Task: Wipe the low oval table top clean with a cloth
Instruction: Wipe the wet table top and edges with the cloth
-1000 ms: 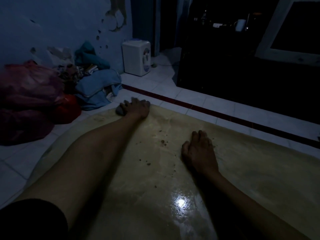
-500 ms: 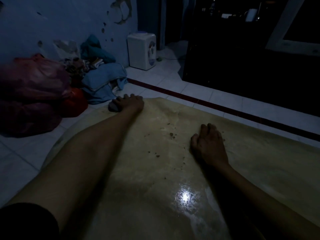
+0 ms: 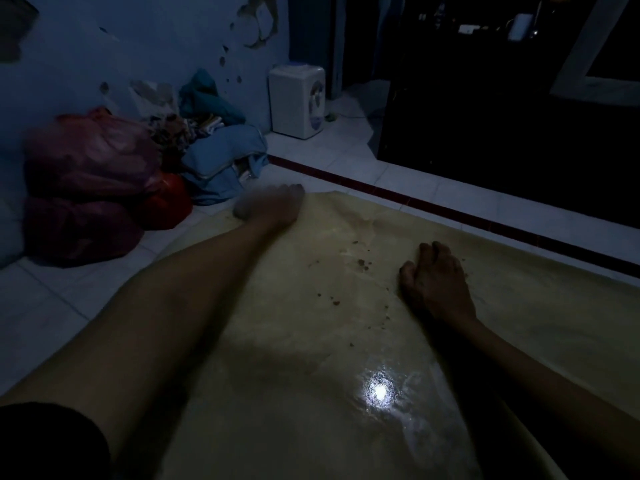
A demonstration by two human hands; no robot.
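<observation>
The low table top (image 3: pixel 311 393) is pale yellow and glossy, with a bright light reflection near me. Brown crumbs (image 3: pixel 362 262) lie scattered on it between my hands. My left hand (image 3: pixel 273 206) is stretched to the far left edge of the table, blurred, closed on a small grey cloth (image 3: pixel 242 208) that peeks out on its left side. Resting palm down on the table right of the crumbs is my right hand (image 3: pixel 438 282), its fingers curled and nothing in it.
Red plastic bags (image 3: pixel 86 188) and a heap of blue clothes (image 3: pixel 221 157) lie on the white tiled floor left of the table. A white water dispenser (image 3: pixel 298 100) stands by the blue wall. Dark furniture (image 3: pixel 502 133) fills the back right.
My left hand with the cloth has slid along the table's far left edge and is now blurred. The right hand has stayed in place on the table.
</observation>
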